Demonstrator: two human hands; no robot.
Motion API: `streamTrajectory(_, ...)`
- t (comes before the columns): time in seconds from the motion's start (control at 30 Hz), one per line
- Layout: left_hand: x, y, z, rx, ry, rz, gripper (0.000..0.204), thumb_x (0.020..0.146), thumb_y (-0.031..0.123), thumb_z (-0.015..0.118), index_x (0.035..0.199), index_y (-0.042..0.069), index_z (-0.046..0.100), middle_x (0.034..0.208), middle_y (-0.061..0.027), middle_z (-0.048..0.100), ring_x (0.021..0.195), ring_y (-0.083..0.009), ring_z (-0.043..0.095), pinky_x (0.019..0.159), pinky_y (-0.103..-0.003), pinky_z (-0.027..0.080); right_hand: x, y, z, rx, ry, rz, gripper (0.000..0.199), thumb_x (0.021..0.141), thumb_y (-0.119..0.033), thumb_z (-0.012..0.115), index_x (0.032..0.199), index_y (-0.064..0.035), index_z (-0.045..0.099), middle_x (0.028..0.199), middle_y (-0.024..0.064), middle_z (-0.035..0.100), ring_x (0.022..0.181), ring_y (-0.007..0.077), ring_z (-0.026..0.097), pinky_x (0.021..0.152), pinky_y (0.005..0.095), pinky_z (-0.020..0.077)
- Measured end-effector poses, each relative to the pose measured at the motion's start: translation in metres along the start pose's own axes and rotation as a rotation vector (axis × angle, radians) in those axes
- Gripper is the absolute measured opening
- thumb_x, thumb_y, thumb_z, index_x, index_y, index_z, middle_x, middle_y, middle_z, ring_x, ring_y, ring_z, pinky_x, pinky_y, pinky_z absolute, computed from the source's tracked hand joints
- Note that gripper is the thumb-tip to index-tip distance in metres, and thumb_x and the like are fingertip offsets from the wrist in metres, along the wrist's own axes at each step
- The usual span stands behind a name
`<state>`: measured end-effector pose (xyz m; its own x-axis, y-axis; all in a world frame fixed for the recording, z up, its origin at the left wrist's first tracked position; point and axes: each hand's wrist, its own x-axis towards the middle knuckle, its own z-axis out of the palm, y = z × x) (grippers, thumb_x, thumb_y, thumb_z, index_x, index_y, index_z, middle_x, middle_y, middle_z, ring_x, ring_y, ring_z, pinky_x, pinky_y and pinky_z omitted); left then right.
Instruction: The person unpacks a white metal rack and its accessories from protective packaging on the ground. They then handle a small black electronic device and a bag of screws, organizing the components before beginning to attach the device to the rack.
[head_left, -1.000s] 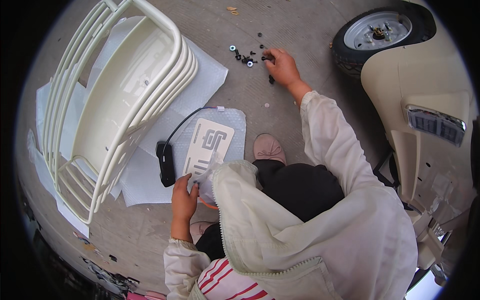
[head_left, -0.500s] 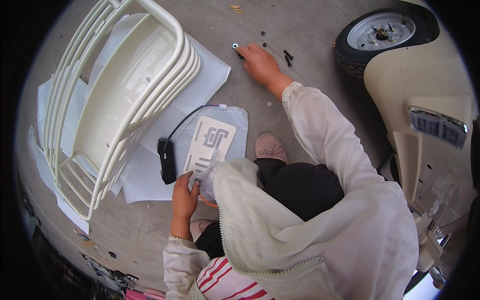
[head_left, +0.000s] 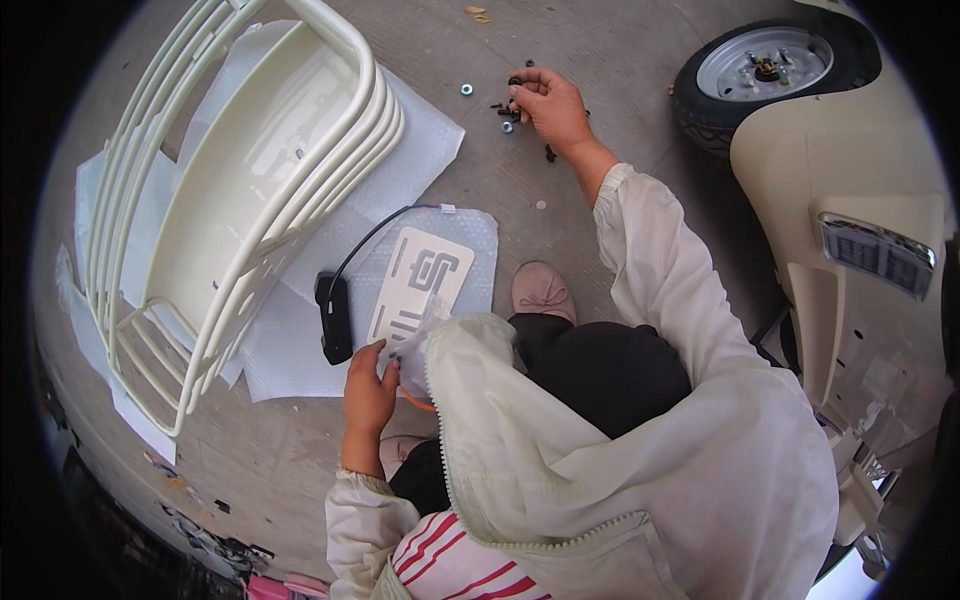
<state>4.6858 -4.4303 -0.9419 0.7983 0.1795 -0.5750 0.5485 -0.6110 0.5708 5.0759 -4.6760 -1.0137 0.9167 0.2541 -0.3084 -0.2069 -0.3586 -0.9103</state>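
**Cream parts on foam, black hardware on bare concrete**

Cream plastic dominates: a big ribbed basket [head_left: 250,200] lies tilted on white foam sheets [head_left: 420,160], probably so its finish stays off the gritty concrete floor [head_left: 560,40]. A flat plate [head_left: 415,285] with a black cable unit [head_left: 335,318] rests on a second padded sheet beside it.

The right hand [head_left: 550,105] reaches far forward to a scatter of small black screws [head_left: 505,110] and washers [head_left: 466,89], which sit on bare floor just ahead of the basket. Its fingers curl inward over the pile, closed around a few pieces, though exactly what they pinch cannot be told.

The left hand [head_left: 370,385] stays low by the knee, fingers gripping the near edge of the plate's wrap, seemingly to steady it while the other arm stretches.

A scooter [head_left: 850,190], cream too, stands at right, its wheel [head_left: 770,70] near the hardware. 1 pink shoe [head_left: 545,290] shows between plate and scooter.
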Motion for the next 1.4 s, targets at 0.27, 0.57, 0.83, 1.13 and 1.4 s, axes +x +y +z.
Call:
streamTrajectory(0.27,0.001,-0.001,0.001,0.011,-0.008,-0.012,0.038,0.086,0.015,0.065,0.121,0.003,0.059,0.120,-0.0189,0.060,0.112,-0.0368,0.055,0.096,-0.042,0.045,-0.011,0.011,-0.032,0.124,0.040,0.254,0.012,0.089,-0.012,0.054,0.098,-0.0053,0.058,0.079,0.0076,0.064,0.077,0.0221,0.064,0.061,0.0340,0.0503)
streamTrajectory(0.57,0.003,-0.004,0.003,-0.036,-0.040,-0.026,0.039,0.085,0.013,0.065,0.122,0.002,0.058,0.121,-0.0195,0.059,0.113,-0.0369,0.055,0.096,-0.042,0.044,-0.031,0.018,0.007,-0.838,0.017,-0.151,0.024,0.085,-0.020,0.064,0.104,-0.0065,0.059,0.085,0.0129,0.069,0.078,0.0324,0.066,0.068,0.0442,0.0502)
streamTrajectory(0.83,0.000,-0.007,0.003,-0.001,-0.027,-0.017,0.039,0.085,0.014,0.064,0.122,0.002,0.058,0.120,-0.0202,0.059,0.113,-0.0372,0.055,0.097,-0.042,0.044,-0.070,0.020,-0.073,0.662,-0.089,0.315,0.016,0.089,-0.016,0.059,0.102,-0.0060,0.058,0.079,0.0012,0.059,0.066,0.0102,0.054,0.053,0.0234,0.0433)
streamTrajectory(1.13,0.008,-0.004,0.004,-0.014,-0.060,-0.007,0.039,0.086,0.014,0.064,0.123,0.002,0.057,0.120,-0.0205,0.059,0.112,-0.0376,0.055,0.096,-0.042,0.044,-0.078,0.067,-0.073,-0.494,0.109,-0.033,0.016,0.084,-0.011,0.063,0.098,-0.0042,0.059,0.092,0.0115,0.060,0.077,0.0258,0.060,0.070,0.0379,0.0502)
streamTrajectory(1.4,0.000,-0.010,0.004,-0.018,-0.054,-0.017,0.040,0.086,0.014,0.064,0.124,0.002,0.057,0.120,-0.0209,0.059,0.113,-0.0376,0.055,0.096,-0.042,0.044,-0.096,0.055,-0.053,-0.667,0.256,-0.104,0.023,0.080,-0.016,0.069,0.099,-0.0065,0.061,0.098,0.0153,0.059,0.091,0.0339,0.061,0.078,0.0410,0.0510)
